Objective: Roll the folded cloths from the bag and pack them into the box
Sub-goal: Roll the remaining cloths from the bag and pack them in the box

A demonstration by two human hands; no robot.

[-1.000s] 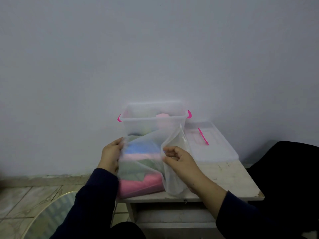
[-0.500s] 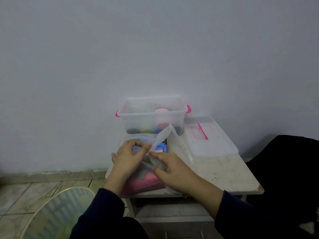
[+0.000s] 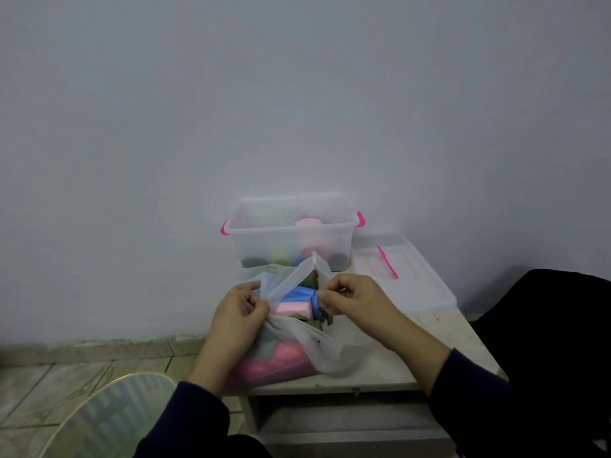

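Both hands are now working at the mouth of the translucent plastic bag (image 3: 297,345), where half a second ago the left was reaching over the folded cloths and the right was lying flat across the bag. Left hand (image 3: 239,320) is pinching the near-left edge of the opening between curled fingers and thumb; right hand (image 3: 355,300) is pinching the far-right edge, so the mouth is being spread. Inside, folded cloths (image 3: 294,307) in blue, pink and green are showing, with more pink lower down. The bag is lying on the small table (image 3: 390,365), just in front of the clear box (image 3: 291,233) with pink latches, which is already holding several rolled cloths; its lid (image 3: 406,276) is resting beside it. Judging by this, the step is opening the bag; next, one hand needs to let go and draw out a single folded cloth.
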